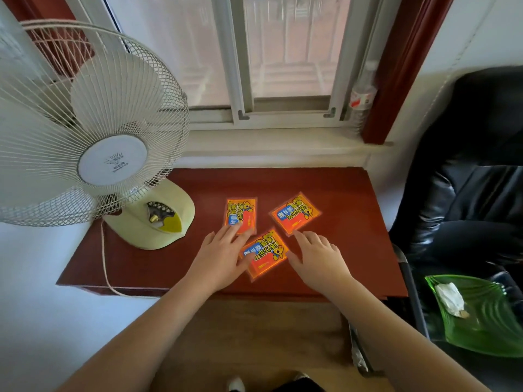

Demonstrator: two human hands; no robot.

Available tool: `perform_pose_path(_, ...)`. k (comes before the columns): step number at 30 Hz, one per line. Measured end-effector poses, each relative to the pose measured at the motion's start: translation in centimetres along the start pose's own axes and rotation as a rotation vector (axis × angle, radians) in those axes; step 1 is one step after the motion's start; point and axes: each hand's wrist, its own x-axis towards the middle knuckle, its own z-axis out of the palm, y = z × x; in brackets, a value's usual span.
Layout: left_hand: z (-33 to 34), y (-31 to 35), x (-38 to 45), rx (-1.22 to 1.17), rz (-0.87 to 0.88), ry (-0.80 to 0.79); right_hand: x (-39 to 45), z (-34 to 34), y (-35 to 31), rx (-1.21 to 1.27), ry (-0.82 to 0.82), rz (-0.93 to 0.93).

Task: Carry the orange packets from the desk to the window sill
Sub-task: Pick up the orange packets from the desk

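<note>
Three orange packets lie flat on the dark red desk [198, 188]. The left packet [241, 213] sits upright in view, the right packet [295, 213] is tilted, and the near packet [264, 254] lies between my hands. My left hand [223, 257] rests flat, fingers spread, with fingertips on the lower edge of the left packet and on the left side of the near packet. My right hand [317, 256] is spread too, one fingertip touching the bottom corner of the right packet, thumb by the near packet's right edge. The pale window sill [268, 142] runs behind the desk.
A cream table fan [93, 137] stands on the desk's left part, its cord [105, 267] hanging over the front edge. A plastic bottle [362, 94] stands at the sill's right end. A black leather chair [467, 188] and a green glass dish [486, 315] are at the right.
</note>
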Motion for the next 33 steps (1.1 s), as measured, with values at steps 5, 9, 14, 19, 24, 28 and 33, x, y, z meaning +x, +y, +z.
perform_pose_path(5, 2.6, -2.5, 1.2, -0.063, -0.042, -0.054, 3.3, 2.9, -0.6, 0.002, -0.095, 0.033)
perform_pose_path(9, 4.7, -4.8, 2.3, -0.093, -0.018, -0.114, 5.5, 5.5, -1.3, 0.014, -0.173, 0.135)
perform_pose_path(14, 6.0, -7.4, 4.5, -0.113, 0.020, -0.170, 7.6, 8.5, -2.1, 0.088, -0.224, 0.337)
perform_pose_path(19, 6.6, -9.2, 6.9, -0.126, 0.042, -0.212, 10.0, 10.6, -2.3, 0.102, -0.200, 0.522)
perform_pose_path(24, 7.2, -10.7, 8.7, -0.155, 0.041, -0.215, 11.1, 12.0, -2.1, 0.086, -0.182, 0.657)
perform_pose_path(28, 8.0, -11.7, 9.8, -0.221, -0.070, -0.241, 11.7, 12.7, -1.7, 0.138, -0.208, 0.773)
perform_pose_path(33, 9.1, -12.1, 11.7, -0.417, -0.371, -0.357, 11.7, 12.8, -1.5, 0.197, -0.217, 0.831)
